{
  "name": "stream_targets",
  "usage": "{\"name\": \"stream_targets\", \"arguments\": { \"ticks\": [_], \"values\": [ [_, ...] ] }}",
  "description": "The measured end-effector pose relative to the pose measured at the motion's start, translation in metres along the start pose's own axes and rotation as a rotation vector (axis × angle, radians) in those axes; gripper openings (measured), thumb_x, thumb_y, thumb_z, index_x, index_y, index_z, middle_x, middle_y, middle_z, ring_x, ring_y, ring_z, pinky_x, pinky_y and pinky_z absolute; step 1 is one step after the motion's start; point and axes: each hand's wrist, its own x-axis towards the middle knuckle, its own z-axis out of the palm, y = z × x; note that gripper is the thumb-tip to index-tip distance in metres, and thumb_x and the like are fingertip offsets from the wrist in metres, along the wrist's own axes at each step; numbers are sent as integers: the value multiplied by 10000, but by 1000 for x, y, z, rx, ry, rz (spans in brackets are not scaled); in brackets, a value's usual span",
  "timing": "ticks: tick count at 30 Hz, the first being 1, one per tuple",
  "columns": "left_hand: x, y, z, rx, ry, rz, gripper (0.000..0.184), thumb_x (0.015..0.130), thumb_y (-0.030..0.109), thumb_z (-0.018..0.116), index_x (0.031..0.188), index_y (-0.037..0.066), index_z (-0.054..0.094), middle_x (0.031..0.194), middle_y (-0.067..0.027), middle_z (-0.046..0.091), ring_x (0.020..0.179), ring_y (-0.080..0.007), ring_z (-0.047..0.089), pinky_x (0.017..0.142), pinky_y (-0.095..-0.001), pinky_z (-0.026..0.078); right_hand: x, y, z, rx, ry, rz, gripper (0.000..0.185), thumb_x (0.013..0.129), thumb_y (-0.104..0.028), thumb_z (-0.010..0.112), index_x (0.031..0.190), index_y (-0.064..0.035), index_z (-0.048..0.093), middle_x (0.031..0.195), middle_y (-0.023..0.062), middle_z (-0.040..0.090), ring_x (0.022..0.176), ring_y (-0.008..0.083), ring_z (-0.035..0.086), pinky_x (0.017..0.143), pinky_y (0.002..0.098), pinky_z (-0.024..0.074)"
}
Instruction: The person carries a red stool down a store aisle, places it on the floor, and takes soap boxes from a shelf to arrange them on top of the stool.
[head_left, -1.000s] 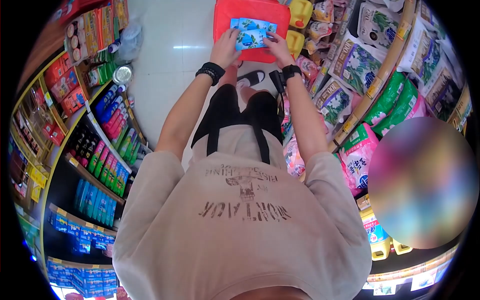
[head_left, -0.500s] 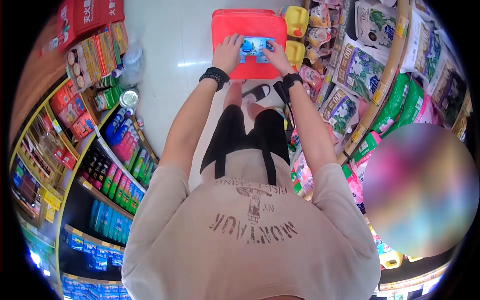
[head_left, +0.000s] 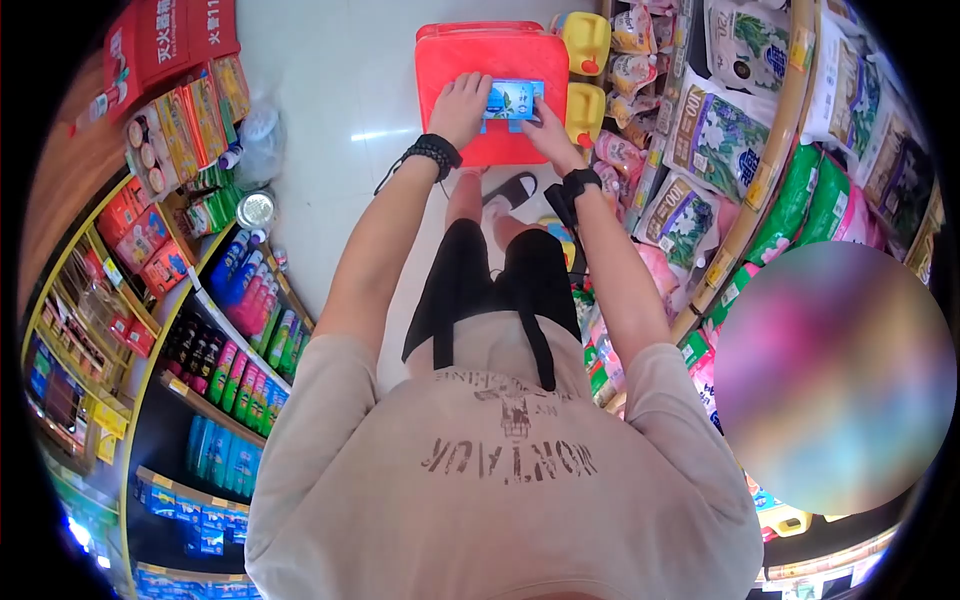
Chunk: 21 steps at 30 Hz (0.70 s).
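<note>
A red stool (head_left: 440, 60) stands on the floor in front of me. Over its top, my two hands grip a blue packet (head_left: 514, 99) printed with green leaves. My left hand (head_left: 461, 107) is at the packet's left end, fingers close together and pressed on it. At the lower right corner, my right hand (head_left: 547, 134) pinches it between thumb and fingers. Small blue bits show just below the packet, against the red seat; most of whatever lies beneath is hidden.
Yellow jugs (head_left: 585, 45) stand right of the stool, beside shelves of large white bags (head_left: 718, 140). On the left, shelves hold bottles (head_left: 236, 385) and boxes. A metal tin (head_left: 256, 210) and a red fire-equipment box (head_left: 185, 35) are there too.
The view has shifted, so the stool appears lower in the picture. The blue packets, spread apart a second ago, now show as one packet with little visible beneath it. Both hands remain on it.
</note>
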Motion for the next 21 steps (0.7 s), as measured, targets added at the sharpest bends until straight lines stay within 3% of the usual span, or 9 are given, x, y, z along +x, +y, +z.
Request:
{"name": "stream_targets", "arguments": {
  "ticks": [3, 6, 9, 11, 12, 16, 19, 20, 21],
  "values": [
    [-12, 7, -6, 73, 192, 98, 645, 669, 27, 726, 1270, 35, 491, 1298, -150, 498, 1264, -313, 449, 1004, -434, 410, -9, -1, -5, -23, -56, 40, 570, 905, -128, 602, 1419, 16, 402, 1208, 86, 589, 1084, 162, 550, 927, 277, 436],
    [-41, 19, 3, 4, 172, 79, 601, 693, 17, 685, 1268, 58, 515, 1266, -148, 504, 1232, -318, 463, 1004, -428, 396, -17, 26, -6, -65, -30, 57, 525, 907, -140, 607, 1382, 20, 451, 1200, 91, 599, 1083, 165, 557, 926, 281, 440],
    [-60, 34, 3, -44, 10, -38, 564, 728, 61, 673, 1272, 83, 527, 1240, -149, 519, 1205, -296, 475, 973, -425, 412, -42, 5, 1, -26, 32, 75, 552, 893, -154, 622, 1378, 40, 443, 1264, 149, 581, 1137, 219, 559, 956, 319, 444],
    [-66, 35, 19, -96, 48, -67, 623, 721, 50, 674, 1317, 102, 501, 1260, -161, 501, 1173, -324, 501, 915, -420, 458, -41, 36, 6, -91, 78, 14, 618, 869, -161, 634, 1401, 56, 405, 1326, 217, 542, 1208, 303, 533, 1004, 380, 430],
    [-65, 35, 26, -118, 63, -87, 636, 720, 46, 673, 1327, 99, 493, 1268, -163, 496, 1163, -330, 509, 897, -418, 470, -29, 63, 9, -45, 93, -33, 582, 875, -148, 625, 1383, 54, 425, 1322, 222, 544, 1210, 314, 535, 1008, 378, 430],
    [-60, 34, 30, -239, 107, -260, 653, 720, 32, 671, 1341, 85, 477, 1309, -172, 464, 1134, -353, 531, 854, -418, 500, -20, 50, 15, -22, 99, -136, 514, 879, -99, 589, 1351, 52, 454, 1290, 243, 555, 1190, 339, 546, 986, 395, 449],
    [-57, 32, 20, -197, 72, -236, 707, 704, 51, 697, 1367, 95, 456, 1320, -170, 452, 1175, -348, 510, 913, -430, 476, -27, 10, 8, -240, 33, -108, 480, 889, -100, 600, 1331, 32, 465, 1219, 175, 607, 1086, 246, 615, 912, 334, 490],
    [-54, 29, 26, -79, 43, -219, 799, 686, 105, 746, 1412, 114, 413, 1390, -181, 408, 1275, -352, 444, 1019, -479, 403, -16, 33, 7, -285, 78, -182, 482, 875, -114, 603, 1321, 20, 480, 1192, 179, 620, 1071, 253, 619, 906, 341, 490],
    [-51, 30, 19, -33, 62, -196, 840, 677, 132, 763, 1428, 122, 388, 1417, -187, 382, 1302, -360, 412, 1042, -497, 371, -16, 32, 5, -330, 94, -173, 477, 875, -120, 606, 1315, 22, 486, 1188, 180, 622, 1072, 254, 618, 908, 345, 488]
  ]
}}
